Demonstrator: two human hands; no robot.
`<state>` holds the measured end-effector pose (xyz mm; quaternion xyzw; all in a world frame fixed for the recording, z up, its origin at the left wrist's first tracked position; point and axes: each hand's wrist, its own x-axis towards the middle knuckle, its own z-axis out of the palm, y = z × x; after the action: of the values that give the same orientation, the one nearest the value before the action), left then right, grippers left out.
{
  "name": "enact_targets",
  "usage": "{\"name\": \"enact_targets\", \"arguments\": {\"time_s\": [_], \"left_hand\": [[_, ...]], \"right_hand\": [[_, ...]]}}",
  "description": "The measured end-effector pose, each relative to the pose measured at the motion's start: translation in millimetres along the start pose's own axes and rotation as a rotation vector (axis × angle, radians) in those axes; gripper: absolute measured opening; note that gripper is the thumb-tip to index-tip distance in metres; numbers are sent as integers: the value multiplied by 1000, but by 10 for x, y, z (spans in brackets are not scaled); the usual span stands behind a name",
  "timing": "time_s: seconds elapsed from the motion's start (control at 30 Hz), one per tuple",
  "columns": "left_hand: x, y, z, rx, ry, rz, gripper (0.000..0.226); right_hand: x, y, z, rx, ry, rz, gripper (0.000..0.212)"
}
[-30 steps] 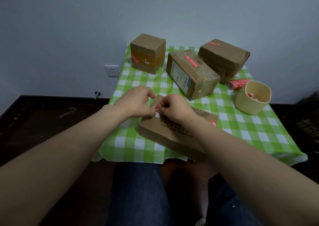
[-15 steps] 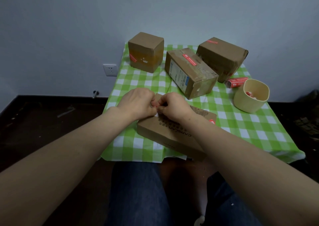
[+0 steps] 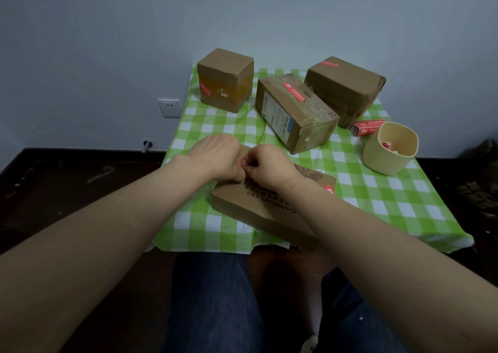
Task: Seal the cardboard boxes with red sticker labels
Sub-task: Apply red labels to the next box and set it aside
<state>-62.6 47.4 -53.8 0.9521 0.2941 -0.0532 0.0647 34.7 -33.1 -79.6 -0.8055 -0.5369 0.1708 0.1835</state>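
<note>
A flat cardboard box (image 3: pixel 258 207) lies at the table's near edge, with a red sticker (image 3: pixel 328 190) on its right edge. Above it, my left hand (image 3: pixel 215 156) and my right hand (image 3: pixel 266 164) meet with curled fingers, both pinching a small red sticker label (image 3: pixel 244 164) between them. Most of that label is hidden by my fingers. Three more boxes stand behind: a cube-like one (image 3: pixel 225 80) at back left, a long one (image 3: pixel 293 110) in the middle and a large one (image 3: pixel 345 88) at back right, each bearing a red sticker.
The table wears a green and white checked cloth (image 3: pixel 377 191). A cream cup (image 3: pixel 388 150) with red and white scraps stands at the right, and a red sticker roll (image 3: pixel 366 126) lies behind it. A wall socket (image 3: pixel 169 108) is at the left. My knees are below the table edge.
My two hands have stayed together over the flat box, working the small red label between the fingertips; they shifted only slightly. The boxes have not moved.
</note>
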Motion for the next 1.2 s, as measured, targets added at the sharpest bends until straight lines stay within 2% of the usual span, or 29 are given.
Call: {"name": "enact_targets", "arguments": {"time_s": [0.13, 0.4, 0.5, 0.6, 0.7, 0.77, 0.93, 1.2], "left_hand": [[20, 0, 13, -24, -11, -6, 28], [42, -35, 7, -89, 4, 28, 18], [38, -88, -75, -262, 67, -33, 13], [9, -202, -91, -570, 163, -179, 24], [-70, -205, 19, -742, 102, -207, 16], [-107, -170, 113, -769, 57, -176, 25], [-94, -155, 184, -786, 154, -165, 16], [-33, -115, 181, -890, 77, -261, 9]], "right_hand": [[-5, -7, -6, -1, -2, 0, 15], [0, 3, -1, 25, 4, 5, 13], [5, 12, -24, 88, -11, 6, 10], [14, 22, -61, 221, -39, 35, 15], [41, 25, -93, 263, -69, 61, 17], [58, 11, -108, 247, -88, 65, 15], [67, 2, -123, 216, -99, 70, 4], [29, 30, -112, 231, -78, 68, 12]]}}
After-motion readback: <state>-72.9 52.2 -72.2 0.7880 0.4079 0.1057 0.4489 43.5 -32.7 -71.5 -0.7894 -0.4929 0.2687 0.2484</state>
